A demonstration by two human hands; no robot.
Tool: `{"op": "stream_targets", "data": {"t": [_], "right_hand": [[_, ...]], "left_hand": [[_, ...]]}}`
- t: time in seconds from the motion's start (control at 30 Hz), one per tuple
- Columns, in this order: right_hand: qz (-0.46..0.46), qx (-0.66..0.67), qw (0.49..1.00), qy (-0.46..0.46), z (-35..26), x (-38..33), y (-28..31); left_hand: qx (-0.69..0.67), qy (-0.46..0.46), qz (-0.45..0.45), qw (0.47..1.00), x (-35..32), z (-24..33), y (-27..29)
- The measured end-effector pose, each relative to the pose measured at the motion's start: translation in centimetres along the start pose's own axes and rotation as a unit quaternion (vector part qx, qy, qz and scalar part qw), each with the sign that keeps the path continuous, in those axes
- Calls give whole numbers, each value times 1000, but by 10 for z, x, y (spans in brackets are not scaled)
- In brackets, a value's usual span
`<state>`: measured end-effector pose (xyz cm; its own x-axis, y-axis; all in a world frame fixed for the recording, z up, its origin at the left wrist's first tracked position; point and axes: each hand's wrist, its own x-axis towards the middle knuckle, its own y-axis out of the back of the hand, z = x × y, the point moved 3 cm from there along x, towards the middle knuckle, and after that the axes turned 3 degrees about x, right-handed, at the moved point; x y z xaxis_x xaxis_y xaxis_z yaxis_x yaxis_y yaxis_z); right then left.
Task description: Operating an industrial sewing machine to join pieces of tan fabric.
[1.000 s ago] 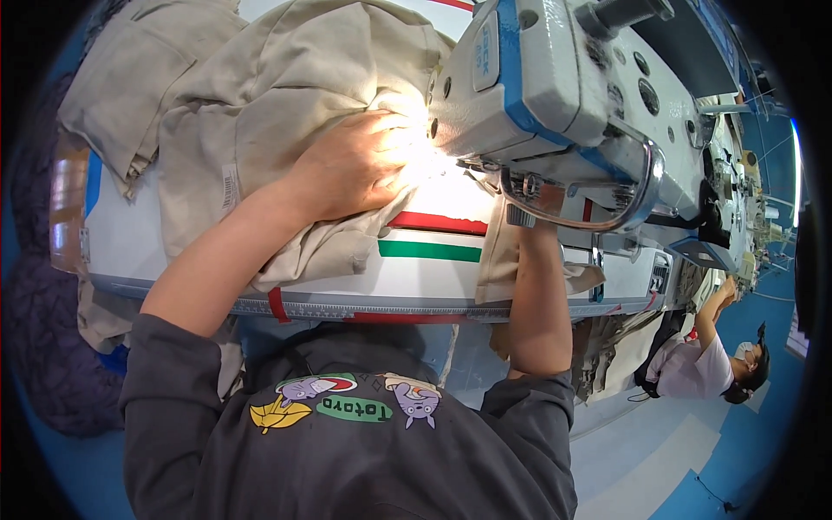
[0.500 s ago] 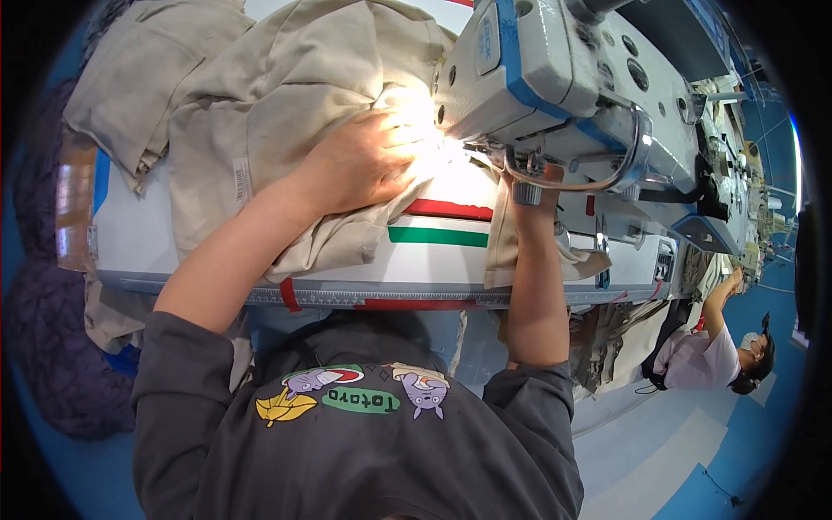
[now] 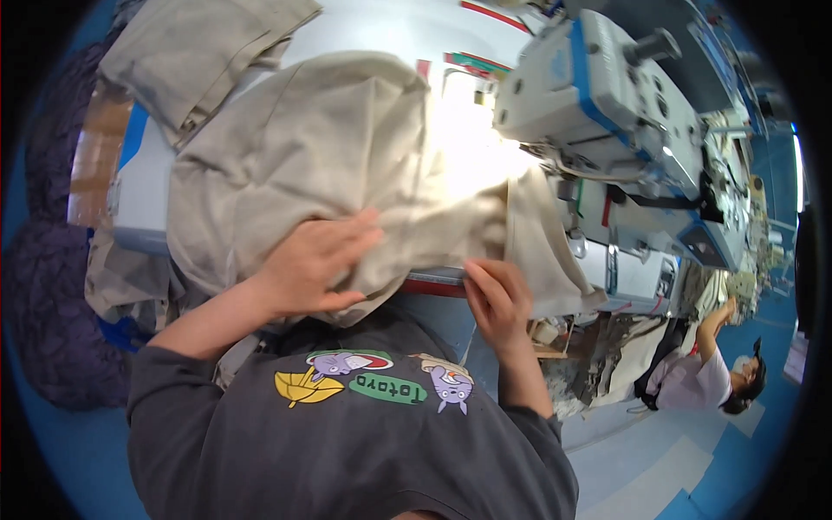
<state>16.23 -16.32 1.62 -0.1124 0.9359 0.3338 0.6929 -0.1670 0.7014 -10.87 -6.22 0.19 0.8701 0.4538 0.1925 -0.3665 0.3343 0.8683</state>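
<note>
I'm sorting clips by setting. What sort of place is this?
Probably a garment workshop: there is a sewing machine, beige cloth spread beside it, and a co-worker off to the right.

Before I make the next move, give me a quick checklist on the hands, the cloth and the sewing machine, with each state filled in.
1. Left hand resting on the beige cloth: ok, fingers extended over it.
2. Right hand gripping the cloth: cannot tell; bent fingers are at its near edge, but the pinch is unclear.
3. Both hands clear of the sewing machine: ok.
4. Cloth smooth: not ok, it is bunched and creased.
5. Cloth seated under the needle: cannot tell, glare washes that spot out.
</note>
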Motion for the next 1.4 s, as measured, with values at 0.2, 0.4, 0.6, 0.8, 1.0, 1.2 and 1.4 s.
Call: {"op": "stream_targets", "data": {"t": [0.2, 0.4, 0.6, 0.8, 1.0, 1.2, 1.4], "right_hand": [[-117, -6, 993, 17, -43, 28, -43], [-109, 104, 985, 87, -33, 23, -56], [-27, -46, 998, -39, -32, 35, -42], [-325, 204, 912, 144, -87, 35, -102], [-208, 177, 962, 16, -69, 54, -93], [-148, 156, 975, -58, -32, 31, -70], [-128, 155, 974, -102, -23, 30, -77]], "left_hand": [[113, 332, 137, 926, -45, -21, 29], [-52, 411, 146, 899, -112, -3, 61], [-104, 386, 109, 910, -122, 24, 59], [0, 493, 205, 846, -197, 7, 84], [-71, 395, 757, 515, -438, -44, 171], [116, 461, 772, 422, -543, -67, 230], [27, 718, 295, 629, -428, -127, 47]]}}
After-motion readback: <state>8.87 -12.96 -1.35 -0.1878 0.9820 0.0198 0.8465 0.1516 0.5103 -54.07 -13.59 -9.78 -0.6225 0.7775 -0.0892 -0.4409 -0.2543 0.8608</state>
